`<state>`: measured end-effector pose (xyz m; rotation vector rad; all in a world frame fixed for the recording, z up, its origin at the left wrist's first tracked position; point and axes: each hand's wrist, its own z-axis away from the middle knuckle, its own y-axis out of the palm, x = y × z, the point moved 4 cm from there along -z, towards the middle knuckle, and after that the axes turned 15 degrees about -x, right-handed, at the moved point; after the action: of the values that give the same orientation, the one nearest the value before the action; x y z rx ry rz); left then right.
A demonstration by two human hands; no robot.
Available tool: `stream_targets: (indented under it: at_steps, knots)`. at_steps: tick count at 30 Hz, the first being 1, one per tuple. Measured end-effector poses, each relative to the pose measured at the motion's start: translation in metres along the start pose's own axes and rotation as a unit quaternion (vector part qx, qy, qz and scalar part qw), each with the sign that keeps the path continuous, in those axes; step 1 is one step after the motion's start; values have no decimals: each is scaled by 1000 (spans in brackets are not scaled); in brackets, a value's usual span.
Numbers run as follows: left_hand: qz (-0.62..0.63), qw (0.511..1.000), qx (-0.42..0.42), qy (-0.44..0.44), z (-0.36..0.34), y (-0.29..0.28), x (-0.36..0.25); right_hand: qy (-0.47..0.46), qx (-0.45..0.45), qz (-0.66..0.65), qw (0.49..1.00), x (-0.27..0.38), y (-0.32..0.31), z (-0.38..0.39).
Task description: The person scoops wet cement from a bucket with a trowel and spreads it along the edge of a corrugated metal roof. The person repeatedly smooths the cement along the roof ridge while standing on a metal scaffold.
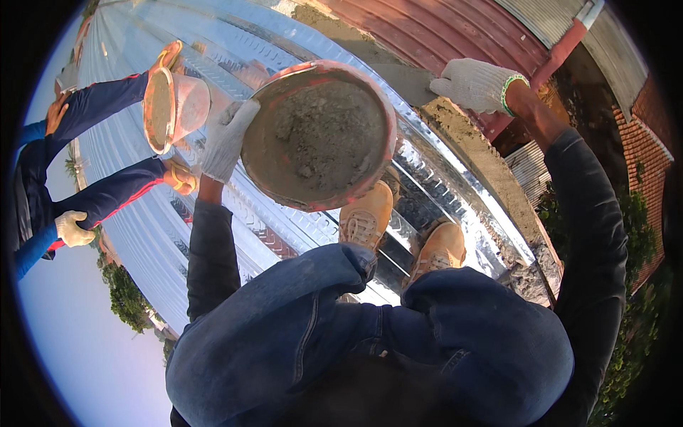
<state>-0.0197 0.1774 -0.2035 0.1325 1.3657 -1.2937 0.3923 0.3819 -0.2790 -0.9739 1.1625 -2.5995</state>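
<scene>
Near twelve o'clock, just ahead of our bent knees, we have a wide bucket tipped so that its mouth faces us, with grey mortar lumpy in the middle and smeared around the inner wall. Our left hand, in a pale knitted glove, is closed on the bucket's rim at its nine o'clock; the fingers behind it are hidden from us, and we cannot tell whether the base rests on anything. Toward one o'clock, our right hand, gloved too, is clenched in a fist around the hidden handle of a trowel. The grey blade points to nine o'clock, above a mortar-covered ledge that curves down toward four o'clock. Our tan shoes stand just below the bucket, beside shiny ribbed metal sheeting. Out at ten o'clock, a second bucket of mortar sits tilted between the feet of a co-worker in dark, red-striped trousers. Beyond the ledge, toward one o'clock, we see a red ribbed roof.
</scene>
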Motion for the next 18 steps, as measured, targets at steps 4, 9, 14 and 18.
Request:
stream_targets:
  at_steps: [4,9,14,18]
  knots:
    - [-25,1000,8,9,-5,-5,2,-5,27,25,999,-13,2,18]
    - [-33,999,0,2,-10,-3,7,-24,-3,67,997,-34,24,56]
    - [-11,1000,7,-6,-15,-5,14,-23,10,120,992,-39,38,97]
    - [-3,1000,8,1,-15,-1,11,-29,-32,150,988,-60,49,131]
